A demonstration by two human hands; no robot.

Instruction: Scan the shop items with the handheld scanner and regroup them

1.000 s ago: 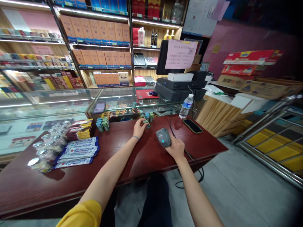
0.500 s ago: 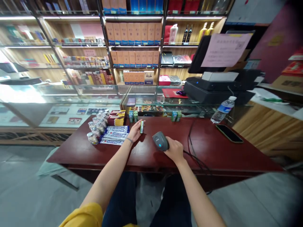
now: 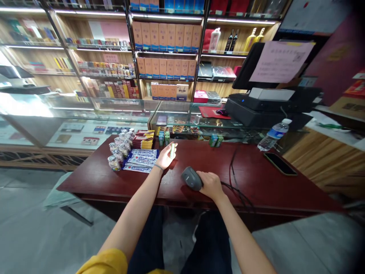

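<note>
My left hand (image 3: 165,156) is closed around a small green and white pack (image 3: 172,150), its face brightly lit. In my right hand (image 3: 210,183) is a dark grey barcode scanner (image 3: 191,178), its head pointing left towards the pack, with a gap between them. Left of my left hand lie several blue and white packets (image 3: 141,160). Beside these stand several small jars with silvery lids (image 3: 114,163) and a stack of dark red and yellow packs (image 3: 144,139). Small green-blue cylinders (image 3: 164,138) stand just behind my left hand, and more such cylinders (image 3: 216,140) to the right.
A black cable (image 3: 234,186) runs across the dark red table (image 3: 182,205). On its right are a phone (image 3: 280,164) and a water bottle (image 3: 274,135). Behind are a glass counter (image 3: 122,114), a monitor with a pink sheet (image 3: 281,61) and stocked shelves. A stool (image 3: 61,194) stands at left.
The pack has turned slightly and is now lit brightly. The scanner has lowered and tilted, and its blue light no longer shows. The whole view has shifted a little.
</note>
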